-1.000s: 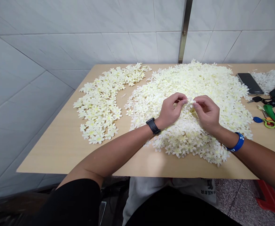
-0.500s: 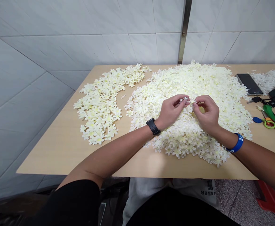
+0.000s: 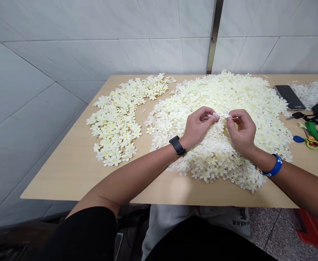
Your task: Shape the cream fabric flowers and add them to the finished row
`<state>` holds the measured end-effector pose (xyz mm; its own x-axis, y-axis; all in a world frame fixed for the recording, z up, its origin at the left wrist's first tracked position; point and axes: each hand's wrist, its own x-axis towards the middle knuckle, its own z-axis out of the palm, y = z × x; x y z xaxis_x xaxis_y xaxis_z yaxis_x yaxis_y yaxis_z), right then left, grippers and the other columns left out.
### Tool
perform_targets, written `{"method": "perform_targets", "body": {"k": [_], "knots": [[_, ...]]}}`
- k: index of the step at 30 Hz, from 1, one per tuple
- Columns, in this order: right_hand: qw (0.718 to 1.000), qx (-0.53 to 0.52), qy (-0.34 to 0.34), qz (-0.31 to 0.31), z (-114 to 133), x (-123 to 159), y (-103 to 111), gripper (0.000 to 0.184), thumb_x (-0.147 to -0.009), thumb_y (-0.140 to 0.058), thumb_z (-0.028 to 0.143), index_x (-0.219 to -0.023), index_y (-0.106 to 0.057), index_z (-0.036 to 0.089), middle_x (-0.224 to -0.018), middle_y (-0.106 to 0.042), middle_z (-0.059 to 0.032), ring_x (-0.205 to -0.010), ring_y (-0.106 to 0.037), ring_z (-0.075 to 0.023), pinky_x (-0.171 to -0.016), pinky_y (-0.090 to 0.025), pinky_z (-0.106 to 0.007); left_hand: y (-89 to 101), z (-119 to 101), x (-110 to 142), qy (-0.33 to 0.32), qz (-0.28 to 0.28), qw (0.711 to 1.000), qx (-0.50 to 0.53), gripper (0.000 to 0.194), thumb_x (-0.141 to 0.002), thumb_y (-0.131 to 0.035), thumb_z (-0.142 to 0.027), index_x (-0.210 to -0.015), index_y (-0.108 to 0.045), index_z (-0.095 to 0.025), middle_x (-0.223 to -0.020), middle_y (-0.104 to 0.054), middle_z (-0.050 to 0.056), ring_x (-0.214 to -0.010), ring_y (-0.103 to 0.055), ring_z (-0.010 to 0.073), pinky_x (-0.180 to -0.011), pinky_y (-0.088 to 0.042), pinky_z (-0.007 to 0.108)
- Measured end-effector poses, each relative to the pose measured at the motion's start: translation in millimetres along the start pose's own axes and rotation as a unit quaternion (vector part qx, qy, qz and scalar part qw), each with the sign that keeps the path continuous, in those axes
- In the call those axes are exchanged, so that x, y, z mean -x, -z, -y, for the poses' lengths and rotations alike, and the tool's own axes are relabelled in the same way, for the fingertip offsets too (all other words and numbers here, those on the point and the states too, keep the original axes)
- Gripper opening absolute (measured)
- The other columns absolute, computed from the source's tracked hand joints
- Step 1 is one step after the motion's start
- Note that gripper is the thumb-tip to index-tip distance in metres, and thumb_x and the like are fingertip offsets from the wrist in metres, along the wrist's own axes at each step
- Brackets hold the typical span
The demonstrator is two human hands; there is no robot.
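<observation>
My left hand [image 3: 198,127] and my right hand [image 3: 242,130] meet above a big heap of cream fabric flowers [image 3: 224,105] on the wooden table [image 3: 74,170]. Both hands pinch one small white flower piece [image 3: 221,116] between thumb and fingers, left from the left side, right from the right. A black watch sits on my left wrist and a blue band on my right. A second, flatter spread of the same flowers [image 3: 118,116] lies to the left, apart from the heap.
A phone [image 3: 288,96] lies at the right, with keys and green and orange-handled tools [image 3: 312,136] near it. A pile of white pieces [image 3: 313,90] sits at the far right. A tiled wall runs behind the table. A red object [image 3: 311,228] is on the floor.
My right hand's fingers curled in and shifted slightly right while both hands keep pinching the flower piece. The hands stay above the same spot of the heap.
</observation>
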<state>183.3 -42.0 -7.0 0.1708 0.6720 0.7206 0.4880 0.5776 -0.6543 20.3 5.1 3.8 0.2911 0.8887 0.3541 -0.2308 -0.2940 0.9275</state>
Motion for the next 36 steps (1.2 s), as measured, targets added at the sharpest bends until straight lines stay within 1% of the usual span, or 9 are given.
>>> {"method": "perform_targets", "body": {"k": [4, 9, 12, 17, 20, 23, 27, 30, 36], "knots": [[1.0, -0.002, -0.011, -0.003, 0, 0, 0, 0.003, -0.096, -0.062, 0.028, -0.095, -0.064, 0.025, -0.092, -0.064, -0.0033, -0.087, -0.062, -0.0185, -0.073, -0.053, -0.034, 2.4, 5, -2, -0.038, 0.017, 0.999, -0.026, 0.026, -0.089, -0.078, -0.035, -0.108, -0.069, -0.02, -0.11, -0.075, 0.007, -0.101, -0.074, 0.0159, -0.091, -0.061, 0.029], [1.0, 0.005, -0.015, -0.007, -1, 0, 0, 0.007, -0.097, -0.062, 0.032, -0.094, -0.064, 0.026, -0.092, -0.065, -0.0037, -0.087, -0.063, -0.0192, -0.073, -0.054, -0.035, 3.3, 5, -2, -0.098, 0.016, 0.994, -0.045, 0.017, -0.093, -0.072, -0.036, -0.093, -0.071, -0.019, -0.114, -0.072, 0.008, -0.107, -0.072, 0.0168, -0.096, -0.06, 0.033], [1.0, 0.005, -0.015, -0.006, -1, 0, 0, 0.005, -0.097, -0.062, 0.03, -0.095, -0.064, 0.025, -0.093, -0.065, -0.0036, -0.087, -0.062, -0.0191, -0.073, -0.053, -0.035, 3.4, 2, -2, -0.113, -0.004, 0.99, -0.086, 0.017, -0.092, -0.074, -0.033, -0.083, -0.072, -0.019, -0.1, -0.073, 0.005, -0.097, -0.07, 0.0148, -0.082, -0.06, 0.028], [1.0, -0.004, -0.017, -0.004, 0, 0, 0, 0.003, -0.096, -0.062, 0.024, -0.096, -0.065, 0.025, -0.094, -0.064, -0.0032, -0.088, -0.062, -0.0185, -0.074, -0.052, -0.034, 1.8, -6, -1, -0.068, -0.045, 0.991, -0.109, 0.028, -0.081, -0.085, -0.039, -0.073, -0.068, -0.018, -0.079, -0.068, 0.001, -0.074, -0.063, 0.0112, -0.067, -0.053, 0.025], [1.0, -0.004, -0.014, -0.007, 0, 0, 0, 0.002, -0.096, -0.063, 0.025, -0.096, -0.064, 0.025, -0.093, -0.064, -0.003, -0.087, -0.062, -0.0185, -0.073, -0.052, -0.034, 0.6, -7, 0, -0.044, -0.032, 0.996, -0.075, 0.039, -0.075, -0.088, -0.048, -0.073, -0.062, -0.018, -0.072, -0.064, -0.002, -0.065, -0.06, 0.0092, -0.06, -0.051, 0.023], [1.0, 0.0, -0.015, -0.008, -1, 1, 0, 0.003, -0.096, -0.062, 0.028, -0.095, -0.064, 0.025, -0.093, -0.064, -0.0033, -0.088, -0.062, -0.0191, -0.074, -0.053, -0.035, 0.4, -4, 0, -0.024, -0.009, 0.999, -0.041, 0.038, -0.078, -0.085, -0.05, -0.079, -0.062, -0.019, -0.069, -0.062, -0.004, -0.059, -0.062, 0.0084, -0.055, -0.052, 0.022], [1.0, 0.004, -0.019, -0.005, -1, 1, 0, 0.005, -0.097, -0.062, 0.031, -0.096, -0.064, 0.026, -0.094, -0.065, -0.0034, -0.089, -0.063, -0.0193, -0.074, -0.053, -0.035, 0.9, 3, 0, -0.008, 0.023, 1.0, -0.011, 0.025, -0.092, -0.073, -0.043, -0.097, -0.068, -0.02, -0.08, -0.071, 0.0, -0.066, -0.07, 0.0102, -0.065, -0.06, 0.025], [1.0, -0.002, -0.017, -0.003, -1, 1, 0, 0.004, -0.097, -0.062, 0.03, -0.097, -0.065, 0.026, -0.094, -0.065, -0.0033, -0.088, -0.063, -0.0189, -0.075, -0.053, -0.035, 2.0, 5, 0, -0.009, 0.022, 1.0, -0.012, 0.025, -0.092, -0.074, -0.039, -0.108, -0.069, -0.021, -0.098, -0.076, 0.004, -0.076, -0.074, 0.0127, -0.074, -0.062, 0.029], [1.0, -0.007, -0.025, 0.011, 1, 0, 0, 0.008, -0.096, -0.064, 0.034, -0.095, -0.065, 0.026, -0.091, -0.065, -0.0027, -0.085, -0.063, -0.0189, -0.073, -0.053, -0.035, 4.8, -2, 0, -0.173, 0.008, 0.967, -0.189, 0.018, -0.092, -0.075, -0.04, -0.1, -0.076, -0.024, -0.106, -0.077, 0.006, -0.106, -0.069, 0.0191, -0.099, -0.055, 0.038]]}}
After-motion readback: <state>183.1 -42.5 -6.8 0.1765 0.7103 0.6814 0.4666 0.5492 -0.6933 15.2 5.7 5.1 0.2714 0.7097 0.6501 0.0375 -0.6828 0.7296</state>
